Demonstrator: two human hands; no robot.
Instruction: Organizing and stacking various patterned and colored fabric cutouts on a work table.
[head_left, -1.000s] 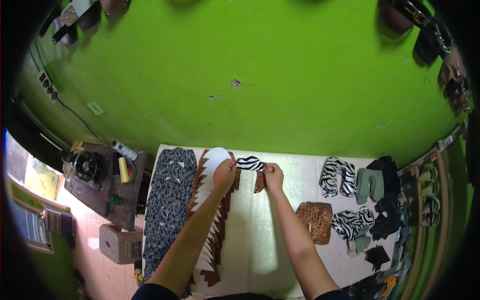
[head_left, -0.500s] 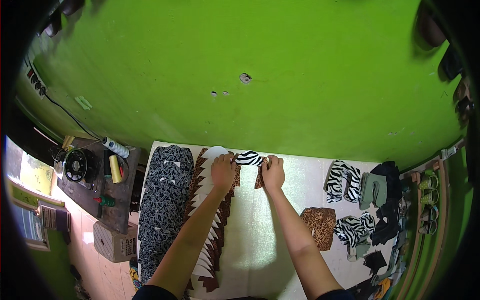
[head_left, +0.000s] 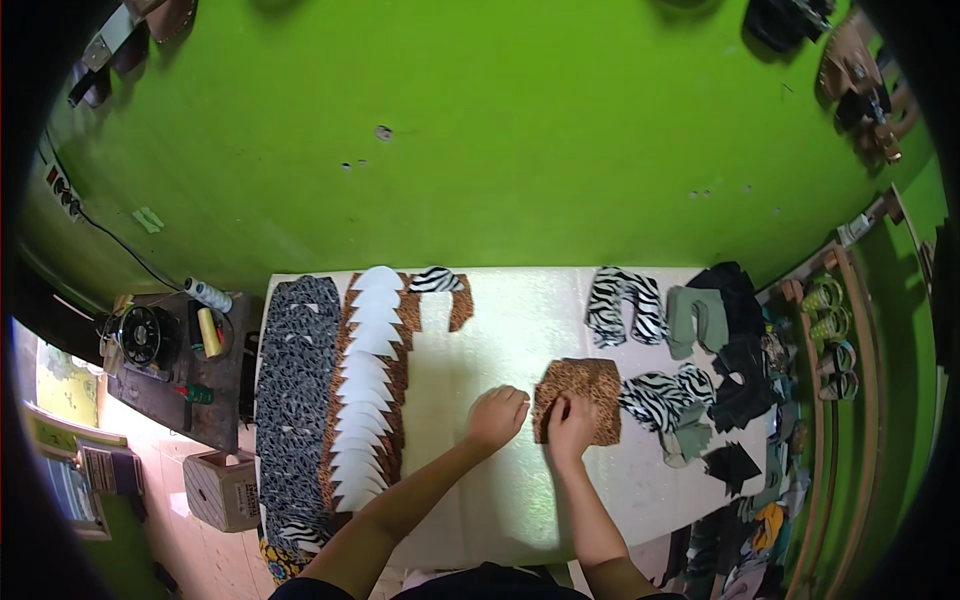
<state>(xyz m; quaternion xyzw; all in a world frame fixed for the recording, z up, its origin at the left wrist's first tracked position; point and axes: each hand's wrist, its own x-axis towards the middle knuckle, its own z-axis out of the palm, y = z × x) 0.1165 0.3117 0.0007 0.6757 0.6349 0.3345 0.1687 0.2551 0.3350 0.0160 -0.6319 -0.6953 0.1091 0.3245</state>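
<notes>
Once my hands left the zebra-striped fabric piece (head_left: 436,280) by the wall, they came back to the brown leopard-print stack (head_left: 580,398). My right hand (head_left: 570,425) pressed its fingers on the stack's near edge; my left hand (head_left: 497,416) sat curled, holding nothing, on the white table (head_left: 500,340).

1. Two bare forearms come in from the lower edge of the picture, with no sleeves covering them as far as the elbows.
2. The left hand (head_left: 497,417) wears no glove, and no ring, watch or band shows on it or on its wrist.
3. The right hand (head_left: 570,428) is likewise ungloved, with a bare wrist.
4. At the bottom edge, between the arms, a dark garment covers the person's upper body; its cut cannot be told.
</notes>
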